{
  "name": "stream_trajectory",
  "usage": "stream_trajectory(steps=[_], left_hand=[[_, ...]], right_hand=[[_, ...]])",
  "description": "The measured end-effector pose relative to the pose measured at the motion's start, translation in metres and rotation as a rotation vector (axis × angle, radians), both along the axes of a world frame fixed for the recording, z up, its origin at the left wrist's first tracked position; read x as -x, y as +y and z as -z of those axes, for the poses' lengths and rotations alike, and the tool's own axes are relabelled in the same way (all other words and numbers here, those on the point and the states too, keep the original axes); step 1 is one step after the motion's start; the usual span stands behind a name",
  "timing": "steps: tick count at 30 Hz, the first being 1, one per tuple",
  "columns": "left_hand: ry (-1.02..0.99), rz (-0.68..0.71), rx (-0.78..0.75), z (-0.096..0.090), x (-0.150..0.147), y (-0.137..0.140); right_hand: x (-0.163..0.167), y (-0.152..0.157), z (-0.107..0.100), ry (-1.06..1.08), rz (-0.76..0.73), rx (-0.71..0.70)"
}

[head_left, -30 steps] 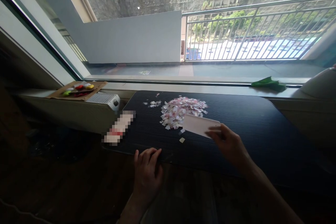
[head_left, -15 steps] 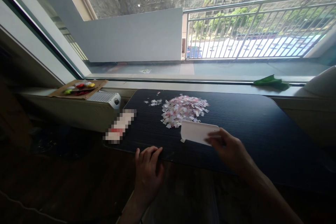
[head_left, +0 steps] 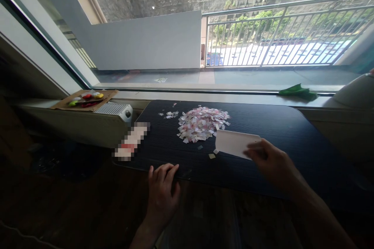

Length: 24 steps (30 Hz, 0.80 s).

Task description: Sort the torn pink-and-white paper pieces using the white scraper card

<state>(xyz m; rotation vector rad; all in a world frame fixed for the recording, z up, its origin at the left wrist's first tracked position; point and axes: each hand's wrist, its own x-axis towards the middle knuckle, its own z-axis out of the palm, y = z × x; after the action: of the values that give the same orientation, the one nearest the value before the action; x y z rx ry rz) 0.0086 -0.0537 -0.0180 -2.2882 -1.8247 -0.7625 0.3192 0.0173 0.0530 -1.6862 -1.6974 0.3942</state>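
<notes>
A heap of small white and pink paper pieces lies on the dark table. Between its fingers my right hand grips a white flat rectangular piece with rounded corners, tilted, its left end near the heap's right side. Whether this piece is card or plastic I cannot make out. Two loose scraps lie by its lower left corner. My left hand holds nothing; its fingers are apart, their tips resting on the table's near edge.
A few more paper scraps lie left of the heap. At the table's left end is a blurred-out item. A white heater and a cardboard sheet with colourful things stand further left. A green crumpled thing lies on the sill.
My right hand has moved the white flat piece to the right, away from the heap's front. Loose scraps now show on the table where it was. The left hand stays at the edge.
</notes>
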Motion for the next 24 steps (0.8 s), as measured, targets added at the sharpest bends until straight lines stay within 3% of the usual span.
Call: stream_trajectory(steps=[3, 7, 14, 20, 24], left_hand=[[-0.010, -0.007, -0.018, -0.001, -0.001, 0.000], [0.008, 0.001, -0.027, 0.000, 0.000, 0.000], [0.022, 0.004, -0.038, 0.004, 0.003, 0.002], [0.021, 0.008, -0.090, 0.001, 0.001, 0.002], [0.026, 0.005, -0.118, 0.000, -0.001, 0.003]], right_hand=[[-0.002, -0.011, -0.001, 0.052, 0.022, 0.010], [0.003, -0.015, -0.001, 0.178, -0.090, 0.101], [-0.024, -0.026, -0.017, -0.065, 0.098, 0.020], [-0.022, -0.019, -0.010, 0.085, 0.057, 0.046], [-0.041, -0.028, -0.010, 0.001, 0.090, 0.068]])
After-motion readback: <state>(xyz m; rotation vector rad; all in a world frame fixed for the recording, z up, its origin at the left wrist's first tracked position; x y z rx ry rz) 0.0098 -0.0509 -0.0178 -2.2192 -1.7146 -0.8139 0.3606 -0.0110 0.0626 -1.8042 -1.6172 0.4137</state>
